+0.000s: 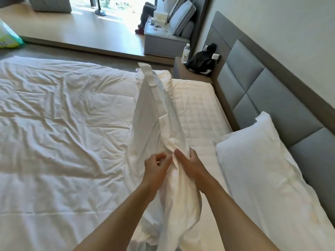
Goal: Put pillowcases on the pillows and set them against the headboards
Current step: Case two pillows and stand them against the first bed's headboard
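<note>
A long white pillowcase (pixel 155 115) is held up over the bed, one end sticking up at the far side and the other bunched between my arms. My left hand (pixel 156 164) pinches a fold of it at the middle. My right hand (pixel 189 163) grips the fabric right beside it, fingers wrapped around the cloth. A white pillow in its case (pixel 257 171) lies at the right, leaning against the grey padded headboard (pixel 262 91).
A wrinkled white duvet (pixel 63 133) covers the left of the bed; bare quilted mattress (pixel 197 109) shows beside the headboard. A nightstand (pixel 184 73) holds a water bottle (pixel 185 52) and a black bag (pixel 203 60). A person sits on a far bench (pixel 163 35) with cushions.
</note>
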